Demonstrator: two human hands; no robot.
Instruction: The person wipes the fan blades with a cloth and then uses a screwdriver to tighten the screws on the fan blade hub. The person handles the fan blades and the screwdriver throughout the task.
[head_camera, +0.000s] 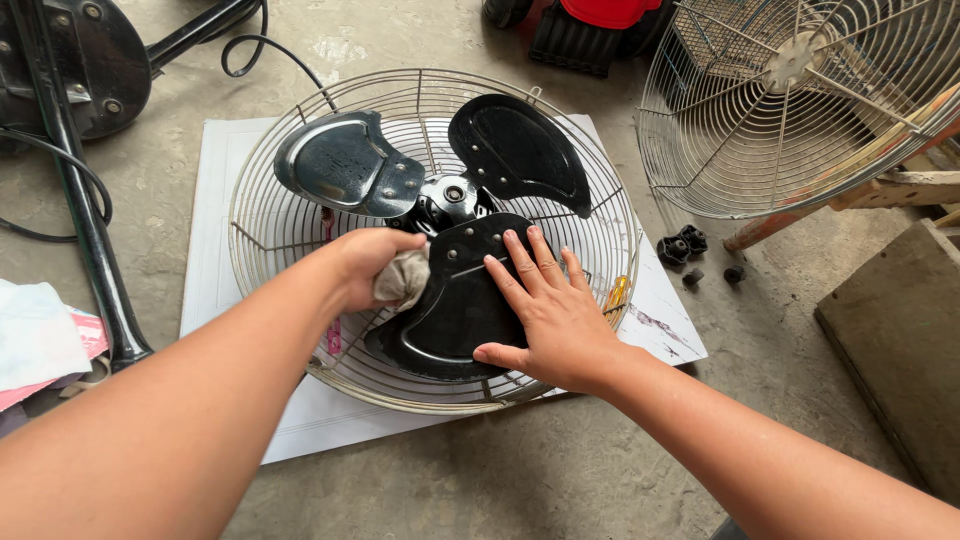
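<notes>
Head view shows, nearest, two bare forearms reaching forward over a concrete floor (520, 470). The right hand (555, 315) lies flat with the fingers spread, pressed on the near black fan blade (450, 320). The left hand (365, 265) is closed around a crumpled greyish cloth (405, 280), which touches the same blade near the hub (450, 195).

The three-blade fan sits inside a round wire guard (260, 230), and this guard lies on a white sheet (215, 200) on the floor. A yellow-handled tool (617, 293) lies at the right edge of the guard.

To wipe well, I think the flat hand should hold the blade steady so it cannot turn, and the cloth should go from the hub outward, following the curve, with care at the thin metal edge.

Farther right are small black parts (682, 245) on the floor and a second wire guard (790, 100) standing tilted. At far left there is a black stand pole (85, 220) with a cable (250, 45).
</notes>
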